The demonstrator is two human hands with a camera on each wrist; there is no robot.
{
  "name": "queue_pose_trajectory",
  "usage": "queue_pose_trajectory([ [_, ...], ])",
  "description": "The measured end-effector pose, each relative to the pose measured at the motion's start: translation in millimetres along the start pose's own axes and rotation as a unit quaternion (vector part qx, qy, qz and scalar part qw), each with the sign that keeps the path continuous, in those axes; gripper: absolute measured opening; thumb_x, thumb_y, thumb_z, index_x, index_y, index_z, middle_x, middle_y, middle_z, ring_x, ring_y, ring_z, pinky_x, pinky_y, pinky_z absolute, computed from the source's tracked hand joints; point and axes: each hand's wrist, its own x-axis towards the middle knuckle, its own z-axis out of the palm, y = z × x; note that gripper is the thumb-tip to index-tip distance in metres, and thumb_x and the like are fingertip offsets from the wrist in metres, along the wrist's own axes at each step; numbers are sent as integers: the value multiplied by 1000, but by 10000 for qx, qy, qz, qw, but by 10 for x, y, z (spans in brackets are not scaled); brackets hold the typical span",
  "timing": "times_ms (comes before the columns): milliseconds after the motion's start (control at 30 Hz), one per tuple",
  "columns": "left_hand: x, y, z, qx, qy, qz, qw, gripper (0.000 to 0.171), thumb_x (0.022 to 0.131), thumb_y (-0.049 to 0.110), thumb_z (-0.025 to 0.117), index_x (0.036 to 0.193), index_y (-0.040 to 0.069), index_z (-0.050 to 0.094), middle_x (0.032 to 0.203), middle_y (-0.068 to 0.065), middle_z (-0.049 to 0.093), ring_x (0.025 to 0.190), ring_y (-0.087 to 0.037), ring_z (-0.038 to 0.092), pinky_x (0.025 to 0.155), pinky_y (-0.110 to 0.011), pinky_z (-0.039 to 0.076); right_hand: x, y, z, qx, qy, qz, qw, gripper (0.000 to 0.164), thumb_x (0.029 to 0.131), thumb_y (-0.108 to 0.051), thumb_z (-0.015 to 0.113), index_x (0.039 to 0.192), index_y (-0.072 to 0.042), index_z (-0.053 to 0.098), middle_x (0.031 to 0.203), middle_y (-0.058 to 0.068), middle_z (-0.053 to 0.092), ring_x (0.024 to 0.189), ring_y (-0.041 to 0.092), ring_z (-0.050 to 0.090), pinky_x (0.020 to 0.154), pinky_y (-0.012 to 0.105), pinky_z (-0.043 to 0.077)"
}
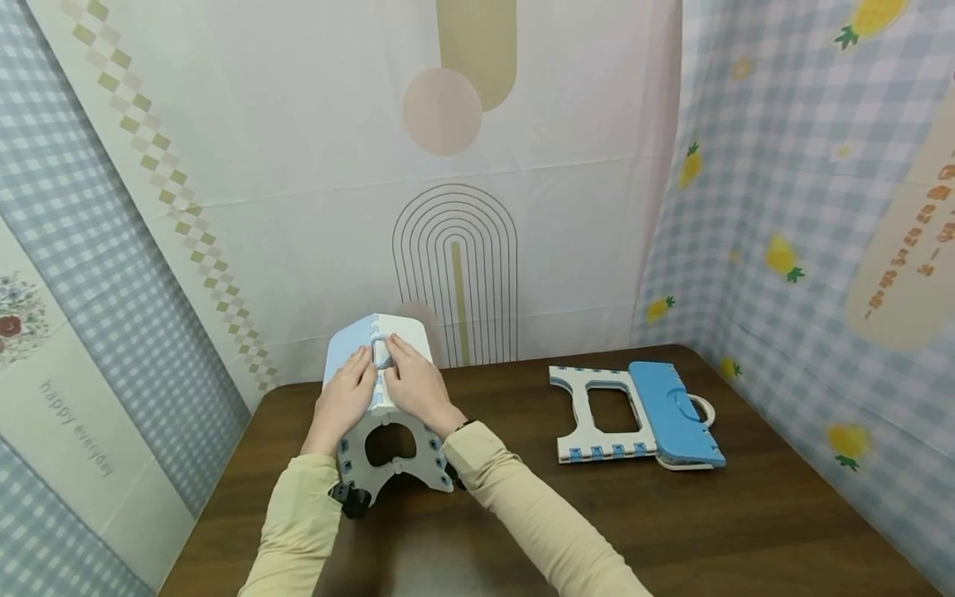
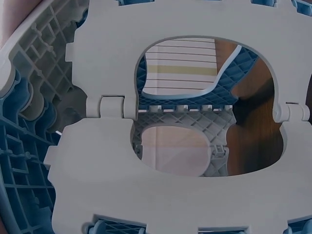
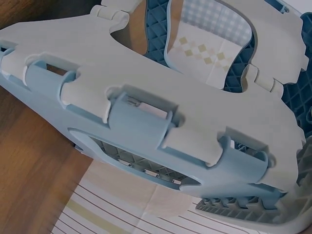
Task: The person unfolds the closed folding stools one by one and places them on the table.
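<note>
A white and light-blue folding step stool [image 1: 404, 464] stands on the left part of the table, its two top halves tilted like a roof with a ridge between them. My left hand [image 1: 345, 402] lies on the blue half, fingers straight and pointing up along the ridge. On the white half rests my right hand [image 1: 419, 385], its fingers also extended, beside the handle slot. The left wrist view shows the stool's hinged white end panel [image 2: 112, 195] with its oval opening. In the right wrist view, a white panel [image 3: 97, 63] meets a light-blue one along interlocking hinges.
To the right, a second folding stool [image 1: 679, 414], blue and white with a white carry handle [image 1: 703, 409], lies flattened on the dark wooden table [image 1: 507, 531]. Patterned cloth [image 1: 582, 207] hangs close behind the table and along both sides.
</note>
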Motion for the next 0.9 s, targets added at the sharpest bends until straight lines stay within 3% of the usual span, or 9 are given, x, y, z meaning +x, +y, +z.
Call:
queue_pose_trajectory([
  [233, -12, 6, 18, 174, 13, 44, 9998, 53, 97, 37, 22, 142, 9, 22, 149, -11, 20, 137, -31, 18, 111, -50, 15, -21, 0, -9, -32, -120, 78, 9999, 46, 91, -18, 36, 137, -12, 37, 143, 2, 36, 131, 17, 36, 100, 33, 40],
  [567, -4, 44, 35, 383, -53, 1, 9993, 56, 97, 42, 18, 141, 8, 24, 148, -11, 22, 137, -30, 19, 111, -48, 16, -11, 36, -12, -435, -160, -44, 9989, 45, 91, -20, 37, 134, -8, 41, 141, 4, 40, 130, 17, 38, 104, 31, 36],
  [900, 15, 54, 63, 1040, -163, 150, 9943, 58, 97, 43, 15, 140, 5, 27, 147, -13, 24, 136, -32, 21, 111, -49, 16, -23, 18, -33, -918, -561, -31, 9942, 44, 94, -23, 33, 134, -8, 41, 141, 6, 39, 130, 16, 37, 106, 29, 34],
])
